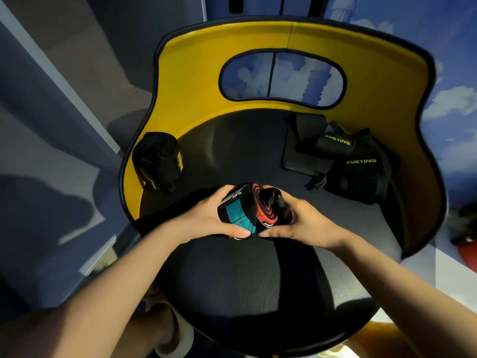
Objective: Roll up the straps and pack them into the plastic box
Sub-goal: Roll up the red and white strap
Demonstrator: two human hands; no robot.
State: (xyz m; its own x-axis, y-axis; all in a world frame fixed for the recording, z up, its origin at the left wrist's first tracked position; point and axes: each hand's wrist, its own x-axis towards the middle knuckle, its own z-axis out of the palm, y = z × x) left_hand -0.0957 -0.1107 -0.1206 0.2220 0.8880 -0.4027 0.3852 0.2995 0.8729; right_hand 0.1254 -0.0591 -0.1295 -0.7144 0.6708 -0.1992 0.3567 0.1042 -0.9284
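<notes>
Over the round black padded seat (pixel 232 156) of a chair with a curved yellow backrest (pixel 361 73), both hands meet around a tightly wound strap roll, black with a teal band and a red spiral showing at its end (pixel 247 210). The left hand (pixel 214 218) wraps the roll from the left side, its fingers curled over the top and its thumb pressed along the underside near the teal band. The right hand (pixel 296 223) closes on the roll's right end, thumb lying along the bottom edge, fingers curled behind the red spiral, where loose black tabs poke up. A small metal ring seems to hang just below the left thumb, though the shadow there makes it hard to be sure. The roll is held just above the seat, near its middle. At the left rim of the seat, leaning against the backrest, sits a rolled black strap with yellow stripes (pixel 158 161). On the right side of the seat, well apart from the hands, lies a heap of loose black straps printed with yellow-green XUEYING lettering (pixel 356 166), partly resting on a flat dark rectangular pad (pixel 302 148). An oval window opening (pixel 281 77) is cut through the backrest.
</notes>
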